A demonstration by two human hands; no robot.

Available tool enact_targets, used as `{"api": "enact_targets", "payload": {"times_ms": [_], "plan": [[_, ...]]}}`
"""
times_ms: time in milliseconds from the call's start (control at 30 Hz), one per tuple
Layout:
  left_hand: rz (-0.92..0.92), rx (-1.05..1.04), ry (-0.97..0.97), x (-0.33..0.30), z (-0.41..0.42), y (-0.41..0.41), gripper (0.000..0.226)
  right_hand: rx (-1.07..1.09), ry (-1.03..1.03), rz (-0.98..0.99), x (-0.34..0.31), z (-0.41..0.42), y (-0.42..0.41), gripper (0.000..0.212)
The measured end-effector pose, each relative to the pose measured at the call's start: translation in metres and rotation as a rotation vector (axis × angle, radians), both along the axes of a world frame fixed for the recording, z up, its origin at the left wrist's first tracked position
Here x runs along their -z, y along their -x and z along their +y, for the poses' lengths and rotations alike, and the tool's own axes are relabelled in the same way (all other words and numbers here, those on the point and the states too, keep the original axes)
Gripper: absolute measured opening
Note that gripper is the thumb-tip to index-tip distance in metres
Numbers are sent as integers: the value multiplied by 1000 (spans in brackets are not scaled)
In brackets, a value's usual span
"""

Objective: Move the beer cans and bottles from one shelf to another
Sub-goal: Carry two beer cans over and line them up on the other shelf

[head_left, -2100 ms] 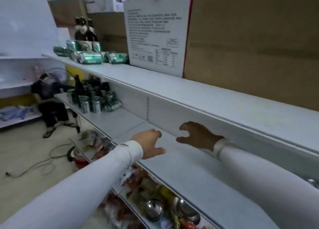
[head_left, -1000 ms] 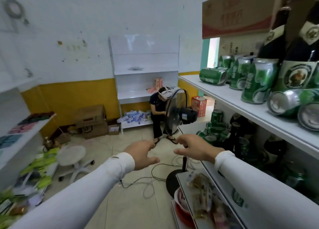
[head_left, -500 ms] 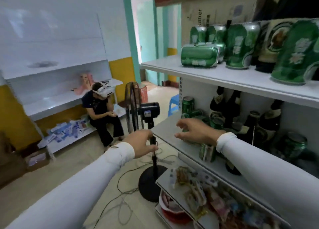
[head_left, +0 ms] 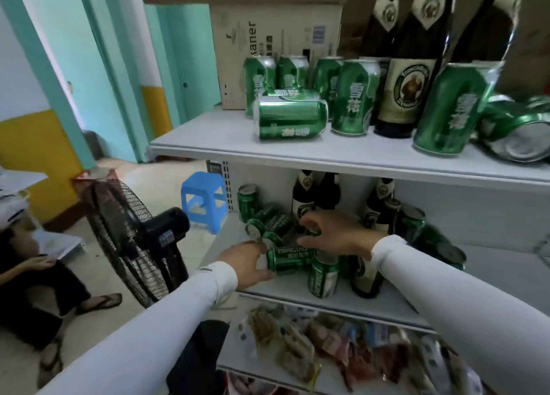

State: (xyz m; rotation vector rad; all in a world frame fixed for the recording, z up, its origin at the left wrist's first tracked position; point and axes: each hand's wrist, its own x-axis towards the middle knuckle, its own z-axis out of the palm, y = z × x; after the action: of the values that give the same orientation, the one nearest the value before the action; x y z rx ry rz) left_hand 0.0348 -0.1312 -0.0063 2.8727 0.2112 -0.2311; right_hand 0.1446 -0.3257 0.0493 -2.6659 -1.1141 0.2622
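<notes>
Tsingtao can [head_left: 288,259] lies on its side, long axis running 9 to 3 o'clock. Left hand [head_left: 245,264] cups its 9 o'clock end, fingers curled on it. Right hand [head_left: 333,233] hovers at 1 o'clock, fingers spread, gripping nothing.

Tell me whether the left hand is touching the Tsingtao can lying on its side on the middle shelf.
Touching. The head view shows the left hand wrapped over the end of the lying Tsingtao can, fingers against its rim, with no gap visible between them.

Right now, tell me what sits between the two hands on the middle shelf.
In the head view, a lying Tsingtao can sits between the left hand and right hand.
</notes>
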Motion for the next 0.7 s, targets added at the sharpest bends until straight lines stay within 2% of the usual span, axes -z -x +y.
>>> {"api": "enact_targets", "payload": {"times_ms": [233, 367, 500, 600, 700], "plan": [[25, 83, -9, 18, 18, -36, 69, 90, -73, 51, 18, 6, -10, 59], [77, 211, -17, 22, 25, -46, 69, 156, -46, 53, 18, 3, -3, 59], [91, 312, 0, 28, 40, -55, 69, 312, -65, 71, 18, -2, 12, 61], [117, 359, 24, 29, 48, -57, 72, 384, -6, 93, 22, -5, 26, 64], [145, 388, 34, 36, 55, -66, 77, 519, 10, 83, 28, -6, 36, 56]]}}
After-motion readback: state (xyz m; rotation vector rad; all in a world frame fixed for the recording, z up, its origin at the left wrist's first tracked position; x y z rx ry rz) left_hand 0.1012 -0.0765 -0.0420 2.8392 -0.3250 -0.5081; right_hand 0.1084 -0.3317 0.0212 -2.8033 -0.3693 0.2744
